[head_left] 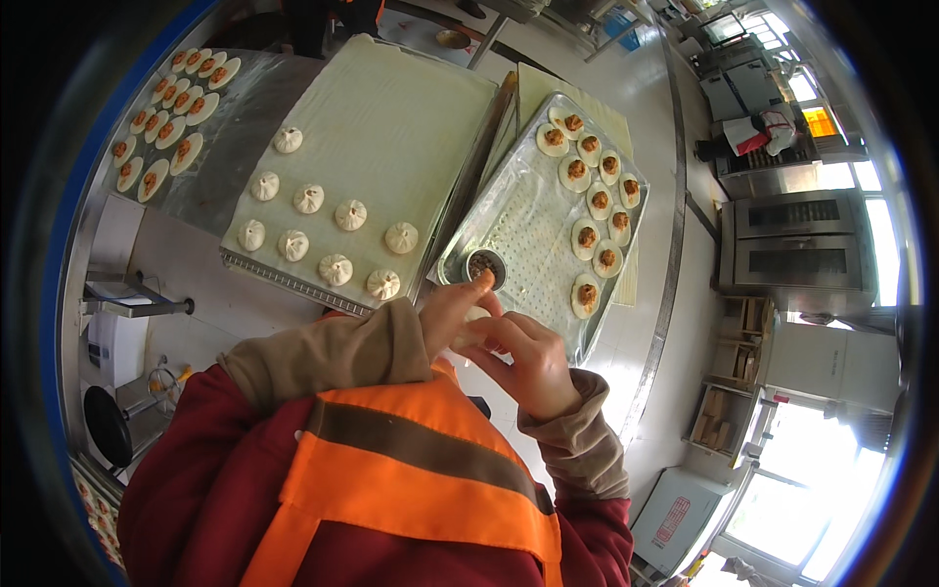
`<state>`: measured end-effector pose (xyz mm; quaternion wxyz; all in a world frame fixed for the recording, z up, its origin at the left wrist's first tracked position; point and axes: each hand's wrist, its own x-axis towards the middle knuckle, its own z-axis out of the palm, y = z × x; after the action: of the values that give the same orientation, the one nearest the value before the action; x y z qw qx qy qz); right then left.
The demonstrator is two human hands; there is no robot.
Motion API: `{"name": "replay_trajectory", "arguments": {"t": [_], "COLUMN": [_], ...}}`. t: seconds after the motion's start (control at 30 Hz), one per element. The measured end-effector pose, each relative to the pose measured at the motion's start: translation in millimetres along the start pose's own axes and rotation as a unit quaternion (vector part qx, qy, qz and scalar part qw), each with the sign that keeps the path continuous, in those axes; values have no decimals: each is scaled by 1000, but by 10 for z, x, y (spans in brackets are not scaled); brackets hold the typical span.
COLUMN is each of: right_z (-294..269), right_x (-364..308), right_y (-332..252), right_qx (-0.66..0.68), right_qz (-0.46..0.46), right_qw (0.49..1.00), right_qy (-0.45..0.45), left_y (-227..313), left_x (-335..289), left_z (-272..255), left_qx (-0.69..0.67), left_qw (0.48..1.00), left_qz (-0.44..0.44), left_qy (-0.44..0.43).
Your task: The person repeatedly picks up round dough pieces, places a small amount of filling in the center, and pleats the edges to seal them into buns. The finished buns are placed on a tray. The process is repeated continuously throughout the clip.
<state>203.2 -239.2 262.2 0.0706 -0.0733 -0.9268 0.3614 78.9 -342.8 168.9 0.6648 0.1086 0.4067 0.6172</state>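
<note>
Close to my body, my left hand (448,315) and my right hand (536,360) meet around a bun (475,315) of white dough, mostly covered by my fingers. The left hand cups it, thumb toward the top. My right fingers are pinched at its edge. Just beyond my hands, a small round metal cup (499,262) with dark contents stands on the near corner of a perforated metal tray (523,240). Along that tray's right side lie several flat dough rounds (586,296) topped with orange-brown filling.
Left of the tray, a paper-lined tray (377,117) carries several pleated buns (309,199). More filled dough rounds (186,152) lie on a metal table (259,88) at far left. Another person (773,130) stands by ovens (802,245) at right; someone's dark-clothed legs (333,20) show at the top.
</note>
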Motion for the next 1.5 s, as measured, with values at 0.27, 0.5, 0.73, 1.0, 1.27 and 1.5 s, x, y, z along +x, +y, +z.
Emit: {"name": "replay_trajectory", "arguments": {"t": [0.27, 0.5, 0.73, 1.0, 1.27, 1.5], "right_z": [141, 19, 86, 0, 323, 602], "right_x": [18, -4, -22, 17, -63, -134], "right_y": [44, 40, 49, 141, 161, 400], "right_qx": [167, -48, 114, -109, 60, -37], "right_qz": [206, -63, 108, -107, 127, 63], "right_qw": [963, 996, 984, 987, 974, 988], "right_qy": [46, 39, 84, 53, 178, 138], "left_y": [-58, 61, -39, -34, -117, -284], "left_x": [13, -25, -27, -20, 51, 325], "left_z": [100, 86, 168, 159, 93, -124], "left_qx": [-68, 40, -101, -72, -187, -159], "left_qw": [994, 999, 995, 996, 979, 967], "left_qz": [69, -22, 17, -34, 33, -158], "left_qy": [43, 18, 4, 48, 71, 120]}}
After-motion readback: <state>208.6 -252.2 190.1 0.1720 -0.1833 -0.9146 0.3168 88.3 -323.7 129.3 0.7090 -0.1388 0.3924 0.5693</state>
